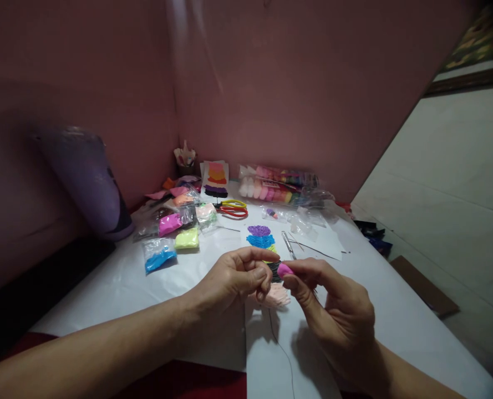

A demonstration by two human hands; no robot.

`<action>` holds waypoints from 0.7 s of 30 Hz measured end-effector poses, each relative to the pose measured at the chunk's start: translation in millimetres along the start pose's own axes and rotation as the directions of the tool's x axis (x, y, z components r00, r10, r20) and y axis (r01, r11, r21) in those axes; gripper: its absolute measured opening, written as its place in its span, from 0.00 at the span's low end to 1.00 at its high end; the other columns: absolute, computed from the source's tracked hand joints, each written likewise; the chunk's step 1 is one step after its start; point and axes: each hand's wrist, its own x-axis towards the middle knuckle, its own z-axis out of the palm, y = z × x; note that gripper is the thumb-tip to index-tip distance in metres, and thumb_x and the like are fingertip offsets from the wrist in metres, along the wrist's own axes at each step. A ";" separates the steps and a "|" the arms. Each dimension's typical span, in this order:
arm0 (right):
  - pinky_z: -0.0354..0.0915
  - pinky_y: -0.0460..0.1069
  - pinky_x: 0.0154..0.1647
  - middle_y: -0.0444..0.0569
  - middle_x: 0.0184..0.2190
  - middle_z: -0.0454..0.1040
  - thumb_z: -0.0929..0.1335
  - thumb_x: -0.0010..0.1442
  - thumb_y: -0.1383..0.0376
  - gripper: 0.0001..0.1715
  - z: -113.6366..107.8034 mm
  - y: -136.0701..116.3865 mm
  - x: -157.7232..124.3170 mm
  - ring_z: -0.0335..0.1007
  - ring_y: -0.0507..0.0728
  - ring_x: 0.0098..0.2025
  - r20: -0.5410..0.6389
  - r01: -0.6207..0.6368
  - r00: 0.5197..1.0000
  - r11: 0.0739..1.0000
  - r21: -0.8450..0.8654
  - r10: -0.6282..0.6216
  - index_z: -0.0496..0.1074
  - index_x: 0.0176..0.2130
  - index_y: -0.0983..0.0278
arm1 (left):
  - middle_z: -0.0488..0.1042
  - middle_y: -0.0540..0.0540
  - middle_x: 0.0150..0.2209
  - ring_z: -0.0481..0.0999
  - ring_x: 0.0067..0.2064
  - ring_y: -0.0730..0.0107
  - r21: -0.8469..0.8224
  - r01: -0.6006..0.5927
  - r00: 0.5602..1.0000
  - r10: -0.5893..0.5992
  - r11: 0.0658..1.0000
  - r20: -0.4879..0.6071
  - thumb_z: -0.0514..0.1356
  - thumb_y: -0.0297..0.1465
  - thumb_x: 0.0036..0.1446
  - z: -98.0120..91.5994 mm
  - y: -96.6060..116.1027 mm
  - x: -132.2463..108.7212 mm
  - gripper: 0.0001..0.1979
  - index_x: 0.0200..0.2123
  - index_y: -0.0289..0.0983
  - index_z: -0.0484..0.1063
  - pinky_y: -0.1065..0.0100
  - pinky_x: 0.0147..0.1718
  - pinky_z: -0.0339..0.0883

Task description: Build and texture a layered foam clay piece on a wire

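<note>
A small lump of bright pink modelling clay (285, 270) is pinched between the thumb and index finger of my right hand (333, 305). Close beside it is my left hand (244, 277), its index finger stretched toward the lump and its thumb pressed to the curled fingers; whether anything is between them is hidden. Beneath both hands lies a white sheet (267, 354) bearing textured clay shapes: a purple one (259, 230), a blue one (260, 240), a partly covered yellow one, a dark one and a pale peach one (276, 296). A thin dark line runs down the sheet.
Clay packets in blue (160, 258), yellow (187, 239) and pink (170, 224) lie at left. Behind are red-and-yellow-handled scissors (233, 208), a sample card (216, 180) and bagged clay (271, 185). A silver craft knife (288, 244) lies beyond my hands. A purple container (86, 183) stands far left.
</note>
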 end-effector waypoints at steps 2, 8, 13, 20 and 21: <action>0.64 0.44 0.25 0.40 0.27 0.73 0.68 0.61 0.72 0.07 0.0 -0.8 0.3 0.67 0.47 0.26 0.003 0.008 1.000 1.000 0.008 -0.008 0.73 0.40 0.62 | 0.66 0.51 0.24 0.65 0.26 0.77 -0.032 0.011 1.000 -0.012 0.999 -0.011 0.65 0.25 0.48 0.9 0.4 -0.5 0.15 0.41 0.31 0.72 0.68 0.32 0.61; 0.63 0.43 0.25 0.39 0.27 0.73 0.68 0.61 0.72 0.06 -1.1 -1.9 0.6 0.66 0.46 0.26 0.003 0.002 1.000 1.000 -0.003 -0.002 0.73 0.39 0.63 | 0.64 0.52 0.23 0.62 0.25 0.76 -0.038 0.003 1.000 -0.004 0.999 -0.026 0.60 0.20 0.42 1.9 2.0 -1.8 0.18 0.40 0.31 0.72 0.67 0.32 0.60; 0.63 0.42 0.25 0.39 0.27 0.73 0.68 0.61 0.72 0.06 -1.7 -2.3 1.1 0.66 0.46 0.25 -0.005 0.010 1.000 1.000 -0.015 -0.010 0.73 0.39 0.63 | 0.63 0.52 0.21 0.58 0.24 0.77 -0.014 -0.006 0.999 0.005 1.000 -0.053 0.54 0.19 0.33 3.9 3.2 -2.5 0.23 0.38 0.31 0.73 0.69 0.30 0.55; 0.63 0.42 0.25 0.39 0.27 0.74 0.68 0.61 0.72 0.07 -1.1 -1.8 -0.7 0.66 0.46 0.26 -0.007 0.009 1.000 1.000 -0.011 -0.009 0.73 0.40 0.63 | 0.63 0.51 0.21 0.59 0.25 0.75 -0.028 0.008 0.999 -0.009 1.000 -0.047 0.52 0.19 0.30 4.3 3.0 -2.0 0.25 0.38 0.33 0.73 0.68 0.30 0.55; 0.63 0.42 0.25 0.39 0.27 0.74 0.68 0.61 0.72 0.07 -1.2 -1.8 -0.7 0.67 0.46 0.26 -0.007 0.011 1.000 1.000 -0.013 -0.011 0.73 0.40 0.63 | 0.63 0.51 0.21 0.59 0.25 0.75 -0.030 0.006 0.999 -0.007 1.000 -0.039 0.52 0.19 0.30 4.3 2.9 -2.0 0.26 0.38 0.33 0.73 0.68 0.30 0.55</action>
